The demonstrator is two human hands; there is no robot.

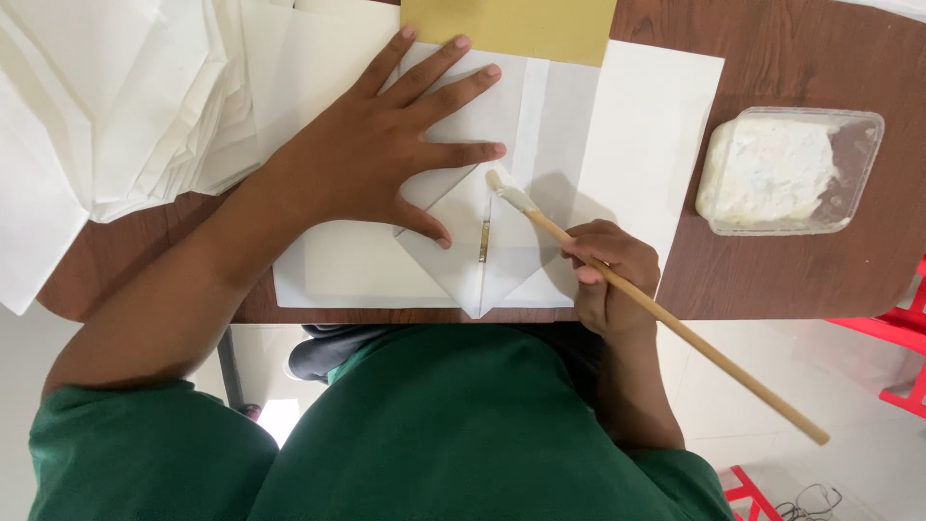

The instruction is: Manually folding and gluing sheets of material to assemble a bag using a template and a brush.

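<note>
My left hand (386, 145) lies flat with fingers spread on a folded white paper piece (463, 251), pressing it onto a larger white sheet (656, 125) on the brown wooden table (801, 58). My right hand (608, 275) grips a long wooden-handled brush (675, 323). Its white bristle tip (502, 188) rests on the folded paper near my left fingertips. A thin gap in the fold (483, 241) shows just below the bristles. The folded paper's pointed end reaches the table's near edge.
A clear plastic tub of white paste (786, 169) stands at the right. A stack of white folded papers (125, 106) fills the left. A yellow-brown sheet (511, 27) lies at the top. Red furniture parts (902, 328) show on the floor at right.
</note>
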